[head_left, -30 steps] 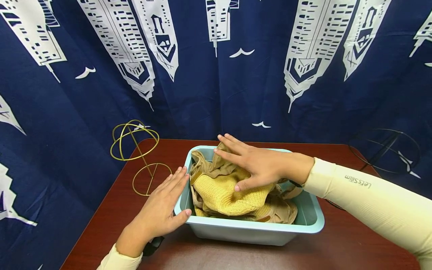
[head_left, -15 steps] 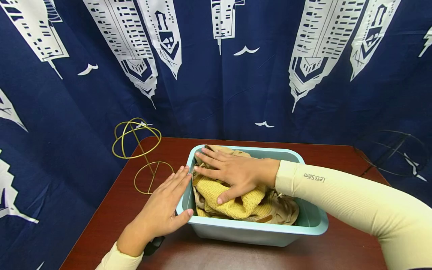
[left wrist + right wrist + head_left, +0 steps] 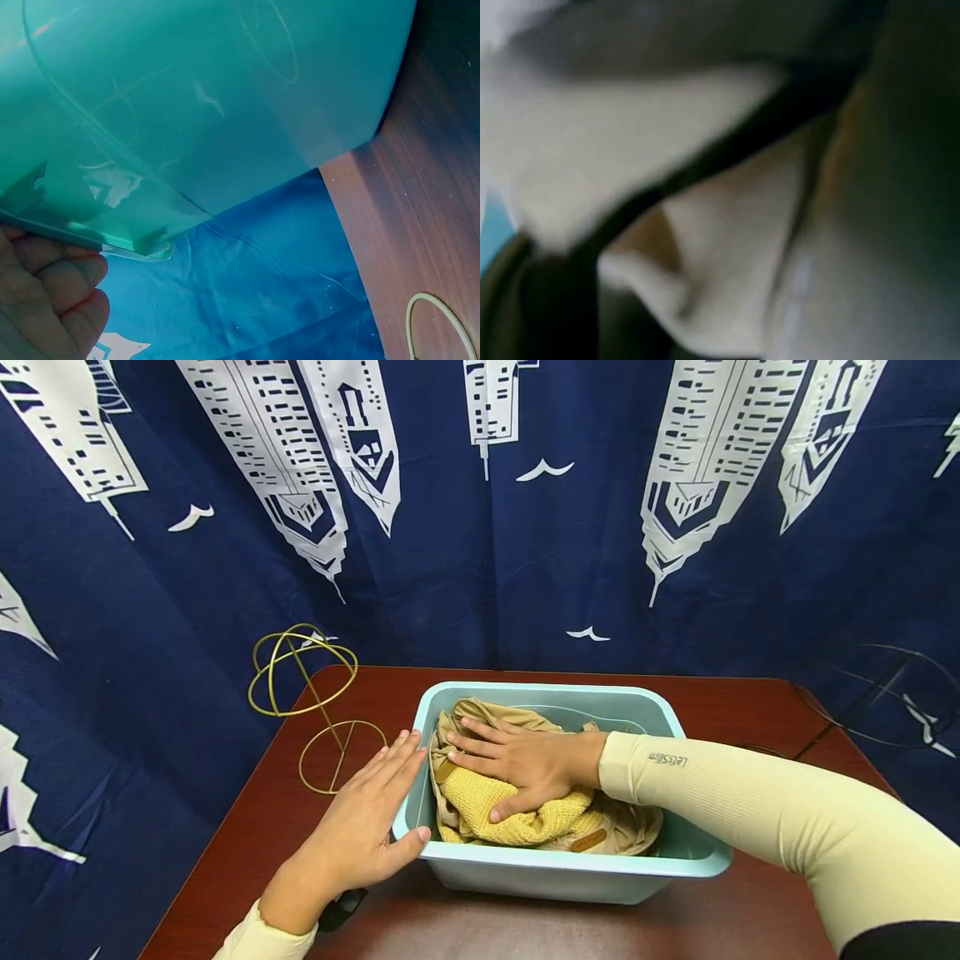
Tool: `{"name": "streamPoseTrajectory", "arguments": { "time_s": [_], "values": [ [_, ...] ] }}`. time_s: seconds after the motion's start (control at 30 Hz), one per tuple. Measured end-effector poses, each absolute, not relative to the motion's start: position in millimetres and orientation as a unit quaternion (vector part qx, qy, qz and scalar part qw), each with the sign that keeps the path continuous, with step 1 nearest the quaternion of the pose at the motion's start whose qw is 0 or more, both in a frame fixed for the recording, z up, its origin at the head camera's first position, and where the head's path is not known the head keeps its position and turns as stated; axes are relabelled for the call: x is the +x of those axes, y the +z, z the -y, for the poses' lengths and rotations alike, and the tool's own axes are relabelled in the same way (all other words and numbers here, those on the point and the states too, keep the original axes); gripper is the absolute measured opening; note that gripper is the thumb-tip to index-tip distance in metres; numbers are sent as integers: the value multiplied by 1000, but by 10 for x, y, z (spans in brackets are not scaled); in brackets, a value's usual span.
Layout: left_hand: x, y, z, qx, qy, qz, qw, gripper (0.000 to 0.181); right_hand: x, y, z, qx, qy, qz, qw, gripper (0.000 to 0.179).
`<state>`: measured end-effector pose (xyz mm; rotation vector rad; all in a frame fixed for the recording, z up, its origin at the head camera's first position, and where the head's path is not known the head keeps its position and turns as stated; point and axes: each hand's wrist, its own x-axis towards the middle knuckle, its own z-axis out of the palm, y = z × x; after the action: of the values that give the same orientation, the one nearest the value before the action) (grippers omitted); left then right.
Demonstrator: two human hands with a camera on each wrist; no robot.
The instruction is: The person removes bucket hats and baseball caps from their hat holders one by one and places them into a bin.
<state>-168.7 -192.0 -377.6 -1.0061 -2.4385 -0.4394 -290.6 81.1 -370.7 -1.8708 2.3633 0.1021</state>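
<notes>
A light blue plastic tub (image 3: 555, 860) stands on the table with crumpled cloth inside. On top lies a yellow knitted piece (image 3: 480, 806), with tan fabric (image 3: 517, 717) behind it and more at its right, where a small brown tag (image 3: 588, 840) shows. My right hand (image 3: 528, 764) presses flat on the cloth, fingers spread toward the tub's left side. My left hand (image 3: 367, 818) rests with straight fingers along the tub's left rim. In the left wrist view, the fingers (image 3: 64, 289) touch the underside of the rim. The right wrist view is filled with blurred cloth (image 3: 720, 255).
A gold wire stand (image 3: 327, 727) with a round top is left of the tub. At the right back is a dark wire stand (image 3: 862, 702). A navy curtain (image 3: 450, 568) with white buildings hangs behind the reddish-brown table (image 3: 720, 927).
My right hand has moved left and down into the tub, pushing the yellow knit and tan fabric lower. The tan fabric no longer sticks up over the back rim. My left hand stays put.
</notes>
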Motion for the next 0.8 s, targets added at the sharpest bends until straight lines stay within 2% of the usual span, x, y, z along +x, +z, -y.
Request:
{"name": "streamPoseTrajectory", "arguments": {
  "time_s": [0.33, 0.5, 0.8],
  "values": [
    [-1662, -3792, 1915, -366, -163, 890, 219, 78, -2921, -4033, -720, -585, 41, -800, 128, 88],
    [-1724, -3794, 1923, -366, -159, 887, 232, 79, -2945, -4044, -697, -588, 53, -800, 107, 89],
    [-1695, -3782, 1953, -357, -139, 895, 229, 80, -2820, -3736, -721, -598, 96, -793, 67, 86]
  ]
}}
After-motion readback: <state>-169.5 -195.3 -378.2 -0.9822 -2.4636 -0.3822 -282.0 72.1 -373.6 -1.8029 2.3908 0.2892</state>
